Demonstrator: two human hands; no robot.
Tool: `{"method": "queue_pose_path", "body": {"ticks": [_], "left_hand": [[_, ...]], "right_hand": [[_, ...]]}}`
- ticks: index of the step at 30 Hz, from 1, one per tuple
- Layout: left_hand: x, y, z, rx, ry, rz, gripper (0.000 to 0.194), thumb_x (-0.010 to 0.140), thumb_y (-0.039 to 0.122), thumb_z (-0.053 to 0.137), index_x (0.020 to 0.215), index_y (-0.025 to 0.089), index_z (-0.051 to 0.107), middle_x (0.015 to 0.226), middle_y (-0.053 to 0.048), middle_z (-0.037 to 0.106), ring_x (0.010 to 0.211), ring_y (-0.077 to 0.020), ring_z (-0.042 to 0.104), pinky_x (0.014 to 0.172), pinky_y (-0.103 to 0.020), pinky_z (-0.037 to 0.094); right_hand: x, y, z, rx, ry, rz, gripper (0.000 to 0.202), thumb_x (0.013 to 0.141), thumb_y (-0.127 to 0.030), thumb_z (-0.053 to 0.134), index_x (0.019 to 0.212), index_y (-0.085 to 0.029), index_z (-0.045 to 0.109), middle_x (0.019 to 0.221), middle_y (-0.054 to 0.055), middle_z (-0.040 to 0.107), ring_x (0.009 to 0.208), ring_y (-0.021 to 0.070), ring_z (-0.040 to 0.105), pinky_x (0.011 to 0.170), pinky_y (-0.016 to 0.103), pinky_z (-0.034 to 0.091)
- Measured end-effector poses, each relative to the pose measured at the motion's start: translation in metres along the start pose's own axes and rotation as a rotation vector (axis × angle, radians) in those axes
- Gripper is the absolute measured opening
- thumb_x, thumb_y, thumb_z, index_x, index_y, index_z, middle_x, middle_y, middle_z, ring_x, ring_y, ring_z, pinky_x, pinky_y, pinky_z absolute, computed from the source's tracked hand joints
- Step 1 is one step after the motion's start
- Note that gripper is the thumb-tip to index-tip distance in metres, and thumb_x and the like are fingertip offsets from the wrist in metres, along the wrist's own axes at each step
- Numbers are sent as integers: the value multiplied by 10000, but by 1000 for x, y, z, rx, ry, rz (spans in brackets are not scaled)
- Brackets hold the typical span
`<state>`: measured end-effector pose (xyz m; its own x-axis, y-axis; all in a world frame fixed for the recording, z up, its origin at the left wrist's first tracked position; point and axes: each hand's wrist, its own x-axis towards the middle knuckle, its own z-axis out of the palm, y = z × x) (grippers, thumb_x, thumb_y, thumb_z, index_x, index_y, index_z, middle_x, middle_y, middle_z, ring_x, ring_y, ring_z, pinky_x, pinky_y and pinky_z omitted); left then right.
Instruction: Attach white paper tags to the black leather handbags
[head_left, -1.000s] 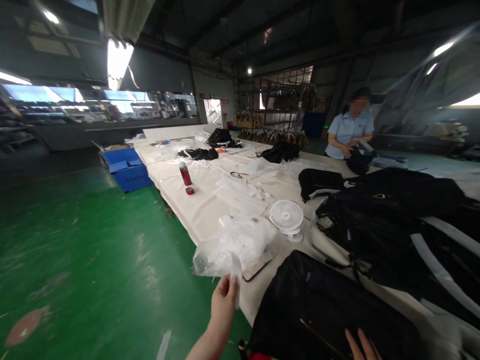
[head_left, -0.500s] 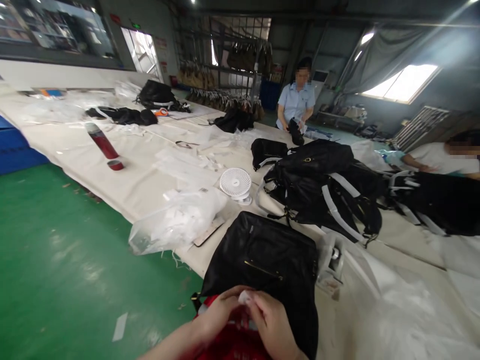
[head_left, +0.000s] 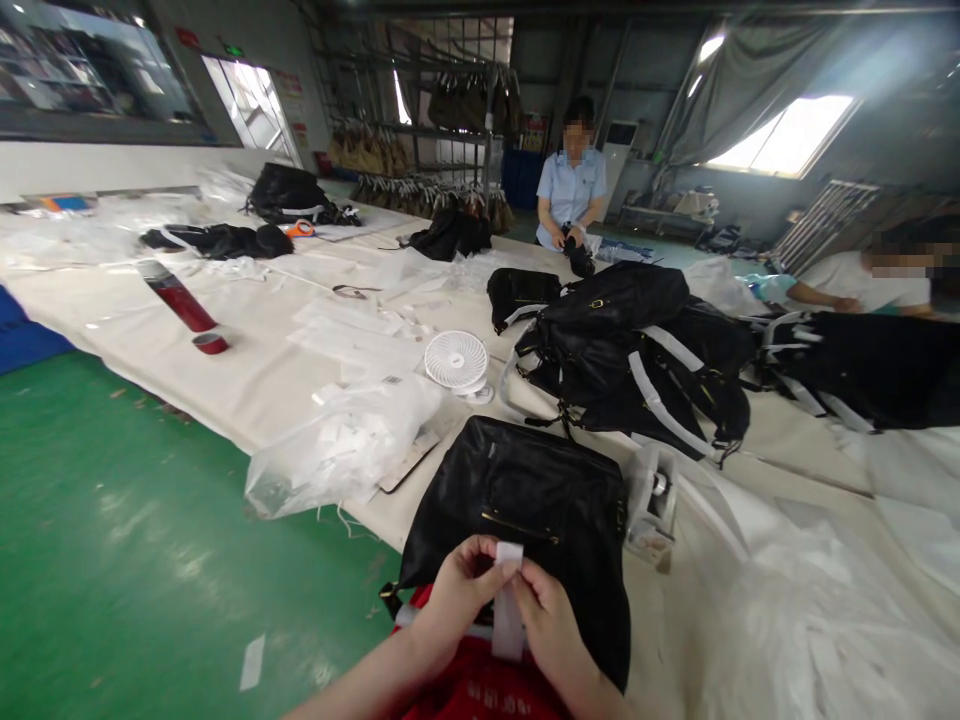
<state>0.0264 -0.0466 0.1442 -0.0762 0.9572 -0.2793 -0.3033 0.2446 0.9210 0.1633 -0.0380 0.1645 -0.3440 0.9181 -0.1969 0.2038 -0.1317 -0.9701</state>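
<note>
A narrow white strip (head_left: 508, 622) hangs between my hands, its upper end sticking up above the fingertips. My left hand (head_left: 466, 590) pinches it from the left side, thumb against fingers. From the right, my right hand (head_left: 551, 610) grips the same strip close to its upper end. Both hands are over the lower part of a black bag (head_left: 555, 480) that lies on the table edge in front of me, with a gold zipper on its face. Red cloth (head_left: 480, 680) shows below my hands.
A white fan (head_left: 456, 360) stands beyond the bag, left of piled black backpacks (head_left: 622, 350). Clear plastic (head_left: 345, 440) lies at the left edge, and a tape dispenser (head_left: 654, 500) sits right of the bag. Farther off are a red flask (head_left: 180, 298) and two people (head_left: 571, 185).
My hands have risen slightly, and the white strip, bunched in my fingers before, now hangs out lengthwise between them. The view has shifted a little to the right.
</note>
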Motion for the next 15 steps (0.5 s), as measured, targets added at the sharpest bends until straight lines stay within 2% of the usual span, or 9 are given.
{"method": "queue_pose_path", "body": {"ticks": [2,4,6,8,11,13,15], "left_hand": [[-3,-5,-4,1,-27,-48,424,585,451,857,774,171,601,732,13,595,664,-119,517,634,-238,434],[-4,-6,-9,10,-7,-63,421,575,461,859,710,166,591,770,-2,615,684,-126,534,643,-241,439],[-1,-1,-16,6,43,-53,453,558,501,854,652,162,568,825,-20,633,716,-139,553,662,-249,448],[4,9,-28,18,122,-10,481,570,559,826,665,172,558,769,-2,611,685,-134,539,642,-245,439],[13,32,-54,84,365,112,496,647,645,733,745,199,540,635,50,519,591,-115,465,576,-229,400],[18,48,-75,137,567,210,515,674,688,681,775,209,523,631,57,509,575,-113,441,553,-224,385],[22,60,-91,201,696,283,523,692,709,647,790,211,522,635,56,505,567,-112,428,530,-217,366]], "right_hand": [[-2,3,-2,-51,-12,8,422,897,-517,496,1069,-203,719,898,78,732,786,234,635,731,319,499],[-2,8,-3,-97,-29,-1,401,895,-506,500,961,-186,733,837,71,719,765,223,626,693,300,481],[0,15,-6,-117,-61,-8,379,883,-497,524,845,-184,734,817,67,714,776,218,631,701,293,475],[4,25,-13,-78,-59,34,341,848,-494,579,817,-192,735,851,70,729,824,223,655,738,293,482],[11,45,-29,40,109,276,350,768,-524,664,876,-195,718,815,77,743,740,219,684,611,278,484],[17,59,-39,126,226,475,391,736,-546,688,876,-182,686,704,75,725,564,191,650,453,245,405],[25,69,-42,249,291,602,386,729,-538,703,839,-171,666,645,75,705,470,156,601,382,212,325]]}}
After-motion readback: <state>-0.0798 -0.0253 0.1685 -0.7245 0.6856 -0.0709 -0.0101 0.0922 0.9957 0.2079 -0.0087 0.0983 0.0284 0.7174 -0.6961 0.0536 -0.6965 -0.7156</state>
